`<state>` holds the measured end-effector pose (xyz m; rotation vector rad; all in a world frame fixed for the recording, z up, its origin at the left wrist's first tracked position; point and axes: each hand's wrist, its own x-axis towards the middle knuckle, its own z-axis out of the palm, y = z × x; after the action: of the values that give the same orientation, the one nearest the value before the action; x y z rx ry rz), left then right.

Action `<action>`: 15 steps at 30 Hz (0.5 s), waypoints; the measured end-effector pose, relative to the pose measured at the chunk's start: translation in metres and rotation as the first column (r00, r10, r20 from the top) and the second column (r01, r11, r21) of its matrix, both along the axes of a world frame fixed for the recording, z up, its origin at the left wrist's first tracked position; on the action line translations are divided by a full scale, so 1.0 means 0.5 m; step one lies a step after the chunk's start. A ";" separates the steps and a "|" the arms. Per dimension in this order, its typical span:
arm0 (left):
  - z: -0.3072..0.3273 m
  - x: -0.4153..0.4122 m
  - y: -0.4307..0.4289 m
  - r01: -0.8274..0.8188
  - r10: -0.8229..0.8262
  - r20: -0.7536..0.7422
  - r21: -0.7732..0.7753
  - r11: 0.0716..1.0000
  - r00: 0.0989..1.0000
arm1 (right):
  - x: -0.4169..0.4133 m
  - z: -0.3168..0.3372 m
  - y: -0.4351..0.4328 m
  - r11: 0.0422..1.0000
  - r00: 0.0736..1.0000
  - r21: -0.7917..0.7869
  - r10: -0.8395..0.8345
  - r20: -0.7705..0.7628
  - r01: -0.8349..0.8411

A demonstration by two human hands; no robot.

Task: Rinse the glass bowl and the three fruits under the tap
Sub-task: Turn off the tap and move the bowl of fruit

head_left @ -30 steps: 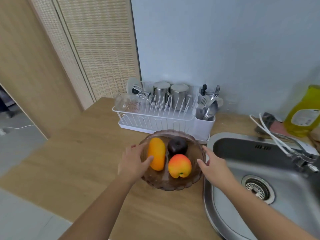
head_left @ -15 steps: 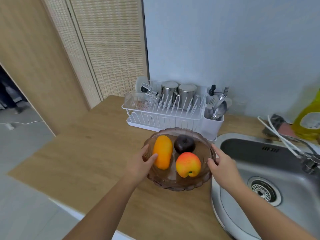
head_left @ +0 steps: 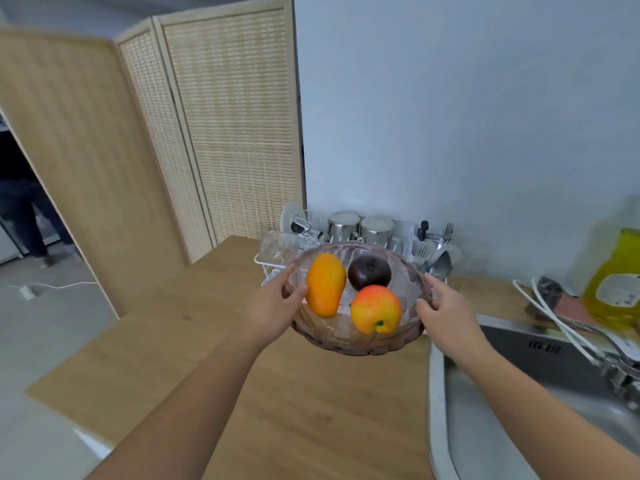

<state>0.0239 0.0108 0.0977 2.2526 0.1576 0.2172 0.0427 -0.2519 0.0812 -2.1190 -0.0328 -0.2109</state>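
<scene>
- Light wooden desk (head_left: 277,393); steel sink (head_left: 485,427) set in at its right;
- Ribbed tinted glass bowl (head_left: 346,344) held above the desk, left of the sink;
- Your left hand (head_left: 273,306) and right hand (head_left: 446,310) grip opposite rims;
- Inside: oblong orange mango (head_left: 325,285); red-yellow apple (head_left: 376,309); dark round plum (head_left: 369,271).

Wooden counter (head_left: 311,410). White dish rack (head_left: 265,268) at the counter's back edge against the wall, holding two upturned steel cups (head_left: 343,226), a clear glass (head_left: 277,245) lying on its side, and forks and spoons (head_left: 438,252) in the right end compartment. Steel sink (head_left: 485,427) set in the counter's right end. Yellow detergent bottle (head_left: 614,285) at the back right corner, pinkish sponge (head_left: 571,306) beside it. Rattan folding screen (head_left: 235,133) off the counter's left back corner. White cable (head_left: 59,285) on the floor.
</scene>
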 end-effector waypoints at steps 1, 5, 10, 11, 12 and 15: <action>0.007 0.018 0.005 0.029 -0.029 0.004 -0.017 0.999 1.000 | 0.015 0.005 0.004 1.000 1.000 0.019 -0.014 0.001 0.014; 0.027 0.089 0.019 0.109 -0.108 0.011 -0.045 0.993 0.994 | 0.075 0.022 0.021 0.998 0.998 0.004 -0.056 0.023 0.056; 0.030 0.197 0.039 0.183 -0.182 -0.015 0.022 0.983 0.983 | 0.151 0.026 0.046 0.988 0.989 -0.040 -0.150 0.005 0.151; 0.030 0.217 0.043 0.196 -0.195 -0.024 0.039 0.980 0.981 | 0.166 0.024 0.051 0.986 0.987 -0.051 -0.158 0.003 0.158; 0.028 0.236 0.046 0.203 -0.202 -0.023 0.059 0.977 0.979 | 0.180 0.021 0.056 0.984 0.986 -0.060 -0.167 0.001 0.167; 0.022 0.280 0.049 0.206 -0.207 -0.006 0.098 0.974 0.978 | 0.216 0.016 0.064 0.973 0.977 -0.093 -0.212 0.006 0.211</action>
<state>0.1639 0.0354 0.1088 2.3462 -0.0924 0.1205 0.1509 -0.2199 0.0892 -2.2157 0.1897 -0.3375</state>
